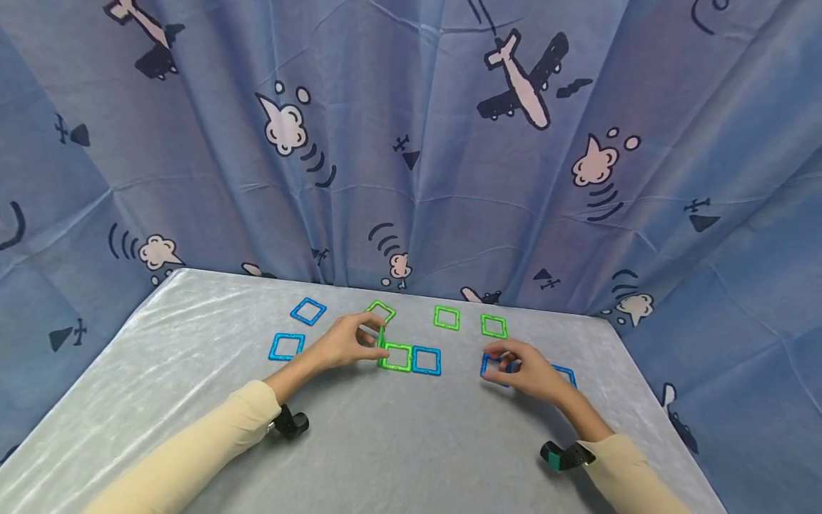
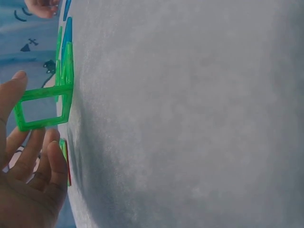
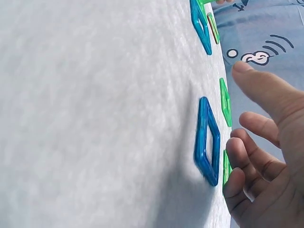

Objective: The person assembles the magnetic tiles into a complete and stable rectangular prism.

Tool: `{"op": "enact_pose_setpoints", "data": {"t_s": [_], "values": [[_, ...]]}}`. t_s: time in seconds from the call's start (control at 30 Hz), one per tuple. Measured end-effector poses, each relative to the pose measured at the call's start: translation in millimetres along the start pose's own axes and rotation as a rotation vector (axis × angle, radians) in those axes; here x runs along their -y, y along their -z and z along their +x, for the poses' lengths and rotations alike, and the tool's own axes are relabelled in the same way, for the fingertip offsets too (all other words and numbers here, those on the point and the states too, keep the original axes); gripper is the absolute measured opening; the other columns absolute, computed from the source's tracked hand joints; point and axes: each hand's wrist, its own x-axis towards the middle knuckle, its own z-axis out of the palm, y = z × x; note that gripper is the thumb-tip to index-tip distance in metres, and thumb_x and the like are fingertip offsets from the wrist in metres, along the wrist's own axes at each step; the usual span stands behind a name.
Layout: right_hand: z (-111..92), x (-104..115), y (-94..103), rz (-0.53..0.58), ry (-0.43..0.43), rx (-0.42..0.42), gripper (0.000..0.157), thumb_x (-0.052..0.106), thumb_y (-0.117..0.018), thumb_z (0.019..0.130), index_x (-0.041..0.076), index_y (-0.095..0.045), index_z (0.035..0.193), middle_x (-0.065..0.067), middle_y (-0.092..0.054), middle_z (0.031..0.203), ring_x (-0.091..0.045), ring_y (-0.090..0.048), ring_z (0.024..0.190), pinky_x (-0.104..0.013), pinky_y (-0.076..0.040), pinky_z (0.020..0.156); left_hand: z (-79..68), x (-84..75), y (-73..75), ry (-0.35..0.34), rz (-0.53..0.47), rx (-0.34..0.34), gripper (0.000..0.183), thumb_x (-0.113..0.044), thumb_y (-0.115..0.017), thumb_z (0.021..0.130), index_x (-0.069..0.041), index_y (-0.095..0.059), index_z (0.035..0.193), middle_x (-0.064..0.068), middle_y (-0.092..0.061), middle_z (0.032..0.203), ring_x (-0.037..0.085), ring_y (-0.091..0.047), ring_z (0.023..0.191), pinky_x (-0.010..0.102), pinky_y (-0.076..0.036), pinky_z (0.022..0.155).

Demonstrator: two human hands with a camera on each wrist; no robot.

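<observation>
My left hand pinches a green square magnetic tile between thumb and fingers. This tile stands upright along the left edge of a flat green tile. A blue tile lies flat against the right side of that green one. Over to the right, my right hand hovers above a flat blue tile, thumb and fingers apart with nothing between them. In the head view the fingers partly cover that blue tile.
Two blue tiles lie at the left. Green tiles lie toward the back. Another blue tile is partly behind the right hand. A patterned curtain hangs behind the cloth-covered table.
</observation>
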Motion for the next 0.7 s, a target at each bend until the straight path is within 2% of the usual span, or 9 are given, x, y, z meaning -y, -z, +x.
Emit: {"op": "enact_pose_setpoints", "data": {"t_s": [0.27, 0.47, 0.7], "values": [[-14, -4, 2.3, -0.052, 0.052, -0.070, 0.047, 0.021, -0.086, 0.085, 0.000, -0.068, 0.124, -0.014, -0.066, 0.119, -0.028, -0.061, 0.092, -0.039, -0.052, 0.074, -0.2, -2.4, 1.3, -0.007, -0.003, 0.004, 0.058, -0.020, -0.087, 0.083, 0.002, -0.062, 0.130, 0.014, -0.067, 0.119, 0.022, -0.069, 0.096, 0.034, -0.056, 0.078], [-25, -6, -1.0, -0.105, 0.066, -0.131, 0.047, 0.022, -0.089, 0.081, 0.001, -0.070, 0.119, -0.010, -0.066, 0.110, -0.025, -0.061, 0.090, -0.036, -0.051, 0.074, -0.7, -2.6, 1.8, -0.004, -0.002, 0.006, 0.058, -0.020, -0.087, 0.083, 0.002, -0.062, 0.131, 0.014, -0.067, 0.119, 0.022, -0.069, 0.095, 0.034, -0.056, 0.078], [-36, -6, -11.3, -0.131, -0.022, -0.169, 0.050, 0.031, -0.090, 0.080, 0.005, -0.071, 0.118, -0.007, -0.064, 0.109, -0.021, -0.059, 0.091, -0.036, -0.051, 0.077, -1.1, -3.7, 2.1, -0.001, 0.000, 0.010, 0.057, -0.019, -0.087, 0.083, 0.002, -0.062, 0.130, 0.014, -0.067, 0.119, 0.022, -0.069, 0.095, 0.034, -0.056, 0.077]]}}
